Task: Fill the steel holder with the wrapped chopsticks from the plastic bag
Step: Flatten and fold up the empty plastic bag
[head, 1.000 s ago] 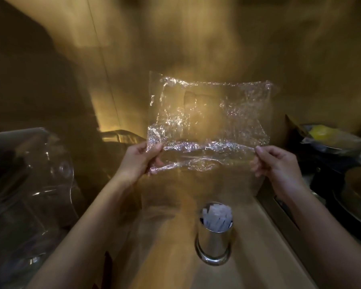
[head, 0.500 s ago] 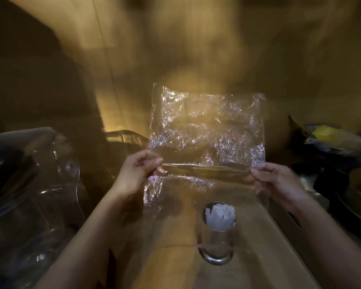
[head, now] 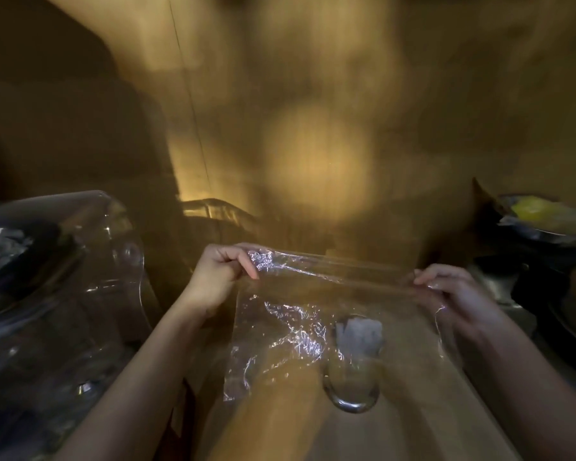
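Pinching the clear plastic bag (head: pixel 313 327) by both hands' fingers, wrapped chopsticks (head: pixel 359 334) upright in steel holder (head: pixel 351 384).

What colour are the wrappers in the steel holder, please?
White, seen through the bag in the head view: wrappers, steel holder.

The plastic bag (head: pixel 313 331), stretched between the left hand (head: pixel 218 277) and right hand (head: pixel 453 294), hangs over the steel holder (head: pixel 353 380) — its mouth is screened from above. Bare counter (head: pixel 280 434) lies open left of the holder. A clear dome (head: pixel 64 277) crowds the left — dark pans (head: pixel 566 294) the right.
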